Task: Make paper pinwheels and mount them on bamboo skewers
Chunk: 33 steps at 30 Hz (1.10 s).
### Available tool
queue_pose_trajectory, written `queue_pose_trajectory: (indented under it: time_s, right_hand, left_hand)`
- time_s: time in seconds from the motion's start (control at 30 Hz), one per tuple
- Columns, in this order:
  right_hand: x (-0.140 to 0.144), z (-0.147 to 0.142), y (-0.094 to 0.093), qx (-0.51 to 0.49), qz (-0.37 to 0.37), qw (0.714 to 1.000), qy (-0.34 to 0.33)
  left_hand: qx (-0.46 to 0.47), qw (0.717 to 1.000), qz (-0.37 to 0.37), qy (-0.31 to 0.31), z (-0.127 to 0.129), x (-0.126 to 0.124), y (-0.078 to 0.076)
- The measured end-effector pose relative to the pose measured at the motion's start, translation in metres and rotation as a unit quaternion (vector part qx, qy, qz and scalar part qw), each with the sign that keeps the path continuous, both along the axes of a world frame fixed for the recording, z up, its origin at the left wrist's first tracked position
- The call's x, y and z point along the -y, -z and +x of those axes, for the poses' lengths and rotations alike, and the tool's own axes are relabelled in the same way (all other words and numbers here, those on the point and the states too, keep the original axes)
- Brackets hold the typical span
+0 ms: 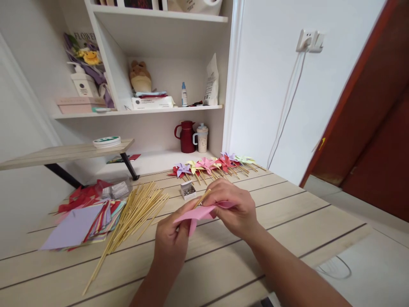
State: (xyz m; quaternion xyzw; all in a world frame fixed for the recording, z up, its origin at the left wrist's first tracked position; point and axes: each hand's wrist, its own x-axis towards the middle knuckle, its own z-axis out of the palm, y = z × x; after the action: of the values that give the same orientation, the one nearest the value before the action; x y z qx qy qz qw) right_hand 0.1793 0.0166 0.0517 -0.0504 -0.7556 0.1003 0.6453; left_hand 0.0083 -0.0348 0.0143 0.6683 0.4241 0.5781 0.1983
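Note:
Between my two hands, above the table, is a pink paper pinwheel with folded blades. My left hand is closed on its left side, thumb against the paper. My right hand grips its right side, with the fingers bent over the top. A thin wooden stick slants behind the paper between the hands, its upper end near my right fingers. A small metallic bit shows where stick and paper meet; its kind is unclear. Just beyond the hands stands an open little box of small metal pieces.
Finished pinwheels in several colours lie along the table's back. To the left are loose wooden sticks, stacked coloured paper squares and red paper. A red jug and a cup stand below the shelf.

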Motion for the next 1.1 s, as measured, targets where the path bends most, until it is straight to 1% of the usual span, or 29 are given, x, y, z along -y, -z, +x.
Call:
queue_pose_trajectory:
  time_s: [0.13,0.3,0.5,0.73,0.8,0.9,1.1]
  right_hand:
    - [0.0001,-0.0002,-0.0002,-0.004,-0.004,1.0,-0.007]
    - [0.0002,-0.001,0.0002,-0.006,-0.008,1.0,-0.001]
    - [0.0012,-0.0017,-0.0015,-0.008,-0.006,1.0,-0.014]
    - [0.002,-0.0018,-0.0023,-0.006,-0.01,1.0,-0.004]
    - [0.0022,-0.002,-0.002,-0.005,-0.017,1.0,-0.007]
    - [0.0027,-0.0024,-0.0019,-0.006,-0.027,1.0,-0.012]
    - [0.0041,-0.0029,-0.0031,-0.008,-0.028,0.999,-0.013]
  left_hand:
    - [-0.011,1.0,0.003,-0.006,-0.0018,-0.0008,0.0017]
    - [-0.024,0.999,0.022,-0.011,-0.0027,-0.0013,0.0013]
    - [-0.028,0.998,0.043,-0.022,-0.0013,0.0001,0.0004]
    - [-0.056,0.995,0.068,-0.043,-0.0021,0.001,-0.0012]
    - [-0.075,0.992,0.081,-0.059,-0.0026,0.0014,-0.0021]
    - [-0.104,0.984,0.121,-0.081,-0.0031,0.0025,-0.0036]
    - [-0.151,0.958,0.208,-0.128,-0.0032,0.0048,-0.006]
